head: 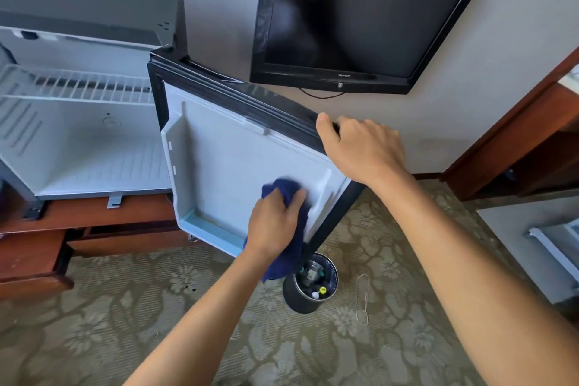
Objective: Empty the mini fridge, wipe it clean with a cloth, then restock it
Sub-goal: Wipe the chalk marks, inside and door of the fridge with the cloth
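The mini fridge stands open at the left, its white inside bare except for a wire shelf. Its door swings out toward me, white liner facing me. My left hand grips a dark blue cloth and presses it against the lower right of the door liner. My right hand curls over the door's top outer corner and holds its black edge.
A black television hangs on the wall above the door. A small black bin with bottles and rubbish stands on the patterned carpet below the door. Wooden drawers sit under the fridge; a wooden frame is at right.
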{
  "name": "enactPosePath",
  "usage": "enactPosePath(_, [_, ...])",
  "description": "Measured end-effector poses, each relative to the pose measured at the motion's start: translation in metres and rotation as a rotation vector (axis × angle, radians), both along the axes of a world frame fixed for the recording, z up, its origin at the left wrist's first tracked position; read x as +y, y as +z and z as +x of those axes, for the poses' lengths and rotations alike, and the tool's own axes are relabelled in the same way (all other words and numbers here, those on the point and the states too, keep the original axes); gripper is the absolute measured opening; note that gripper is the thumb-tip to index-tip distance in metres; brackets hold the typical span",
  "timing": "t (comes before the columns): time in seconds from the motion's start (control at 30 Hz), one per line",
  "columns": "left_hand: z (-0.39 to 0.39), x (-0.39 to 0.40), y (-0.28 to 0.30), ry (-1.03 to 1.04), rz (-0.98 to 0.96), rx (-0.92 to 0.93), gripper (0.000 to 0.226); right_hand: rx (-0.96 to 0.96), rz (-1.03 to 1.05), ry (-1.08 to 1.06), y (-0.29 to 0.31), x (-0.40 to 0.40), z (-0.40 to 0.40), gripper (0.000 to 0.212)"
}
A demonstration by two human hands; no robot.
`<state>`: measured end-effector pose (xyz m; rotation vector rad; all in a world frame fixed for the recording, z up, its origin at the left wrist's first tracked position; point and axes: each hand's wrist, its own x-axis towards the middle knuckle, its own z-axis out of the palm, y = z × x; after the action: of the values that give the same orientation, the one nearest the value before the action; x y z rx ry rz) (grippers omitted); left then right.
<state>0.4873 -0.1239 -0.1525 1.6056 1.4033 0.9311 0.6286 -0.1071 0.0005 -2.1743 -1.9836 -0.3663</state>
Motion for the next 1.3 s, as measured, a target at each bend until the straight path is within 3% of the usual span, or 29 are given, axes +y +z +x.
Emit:
enactPosePath(0.1, [-0.005, -0.005, -0.018, -0.014, -0.089, -0.118, 0.056, 0.003, 0.02, -0.005, -0.001, -0.002, -0.002, 0.072])
enactPosePath(0.23, [-0.011, -0.005, 0.008, -0.145, -0.055, -0.337, 0.054, -0.002, 0.023, -0.004, -0.001, -0.004, -0.005, 0.073])
enactPosePath(0.33, [-0.013, -0.004, 0.006, -0.178, -0.03, -0.327, 0.047, -0.003, 0.018, -0.004, -0.002, -0.005, -0.005, 0.072])
enactPosePath(0.47, [-0.011, -0.003, 0.002, -0.114, -0.033, -0.246, 0.062, 0.002, -0.007, -0.023, 0.003, -0.004, -0.005, 0.07])
enactPosePath(0.63, [-0.005, -0.009, 0.018, -0.081, -0.028, -0.334, 0.05, -0.004, 0.033, -0.015, -0.001, -0.009, -0.008, 0.069])
enactPosePath(0.83, [-0.003, -0.006, 0.001, -0.005, -0.036, -0.149, 0.05, 0.007, 0.015, -0.023, 0.0, -0.007, -0.007, 0.068])
enactPosePath(1.03, [-0.004, -0.007, 0.031, -0.046, -0.022, -0.356, 0.056, 0.005, 0.047, -0.011, -0.001, -0.01, -0.01, 0.068])
enactPosePath(1.13, [-0.007, -0.002, 0.004, -0.024, -0.038, -0.189, 0.055, 0.013, 0.015, -0.03, 0.001, -0.008, -0.011, 0.068])
enactPosePath(1.23, [-0.02, -0.014, -0.061, 0.005, -0.242, 0.119, 0.049, 0.031, 0.015, -0.018, 0.002, -0.012, -0.012, 0.068])
enactPosePath(1.3, [-0.026, -0.035, -0.092, 0.014, -0.368, 0.092, 0.046, 0.024, 0.052, -0.012, 0.001, -0.018, -0.017, 0.067])
